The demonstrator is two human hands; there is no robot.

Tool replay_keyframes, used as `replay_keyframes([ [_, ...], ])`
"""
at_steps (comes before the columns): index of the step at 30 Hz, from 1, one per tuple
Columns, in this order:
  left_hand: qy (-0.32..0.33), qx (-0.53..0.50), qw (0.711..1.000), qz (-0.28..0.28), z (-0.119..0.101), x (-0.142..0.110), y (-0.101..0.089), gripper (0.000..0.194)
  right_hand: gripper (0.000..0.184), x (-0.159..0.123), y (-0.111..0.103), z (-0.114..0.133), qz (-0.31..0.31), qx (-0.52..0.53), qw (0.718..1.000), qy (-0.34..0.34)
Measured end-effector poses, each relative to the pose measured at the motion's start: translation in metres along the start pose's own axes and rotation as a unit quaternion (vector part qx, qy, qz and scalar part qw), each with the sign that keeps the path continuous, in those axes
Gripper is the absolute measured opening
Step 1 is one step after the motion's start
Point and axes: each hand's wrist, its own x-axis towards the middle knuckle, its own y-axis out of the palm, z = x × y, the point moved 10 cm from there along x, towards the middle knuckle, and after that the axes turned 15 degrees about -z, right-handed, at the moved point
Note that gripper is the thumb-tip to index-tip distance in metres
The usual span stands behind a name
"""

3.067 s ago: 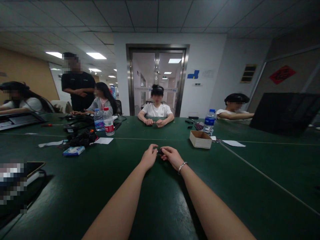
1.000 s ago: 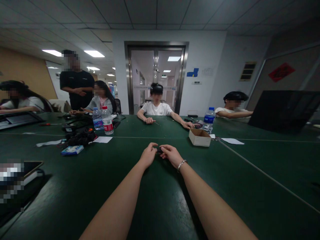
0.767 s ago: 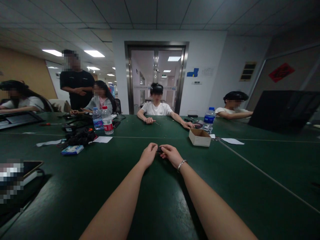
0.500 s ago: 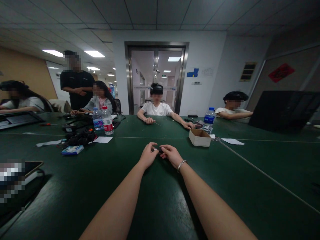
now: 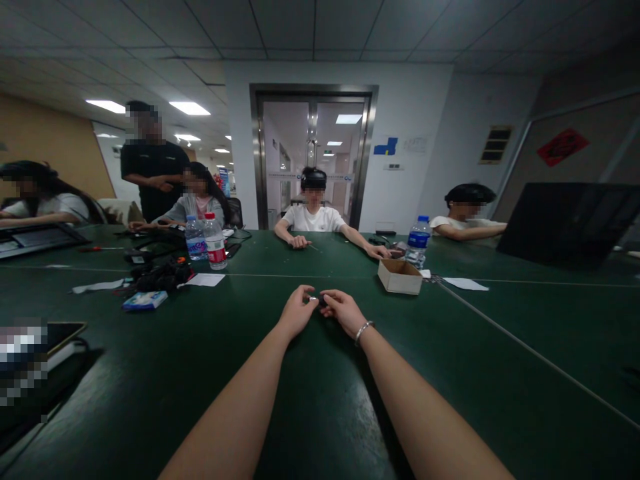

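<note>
Over the green table (image 5: 320,373), both my hands meet in front of me around a small dark object with a silvery end (image 5: 321,301). My right hand (image 5: 344,312), with a metal bracelet at the wrist, pinches its dark part between thumb and fingers. Curled in from the other side, my left hand (image 5: 298,312) has its thumb and fingers at the silvery end. Fingers cover much of the object, and it is too small to name.
An open cardboard box (image 5: 400,277) stands right of my hands. Beyond are a bottle (image 5: 419,241), papers (image 5: 466,284) and a seated person (image 5: 314,217). Leftward lie two bottles (image 5: 216,245), black gear (image 5: 160,275), a blue-white packet (image 5: 145,301). A dark monitor (image 5: 570,227) stands at right.
My hands stay in place around the small object, with barely any shift. At the far left, a seated person's hand has moved slightly to the left.
</note>
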Motion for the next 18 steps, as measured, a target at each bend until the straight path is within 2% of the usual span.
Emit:
replay_keyframes([
  [6, -0.003, 0.0, 1.0, -0.02, -0.0011, 0.0005, -0.0039, 0.034, 0.011, 0.0027, -0.0022, -0.0022, -0.009, 0.016, 1.0, 0.001],
  [18, -0.003, -0.009, 1.0, -0.024, 0.0013, 0.001, -0.0052, 0.032, 0.012, 0.0004, -0.0004, -0.0013, 0.001, 0.021, 1.0, 0.003],
])
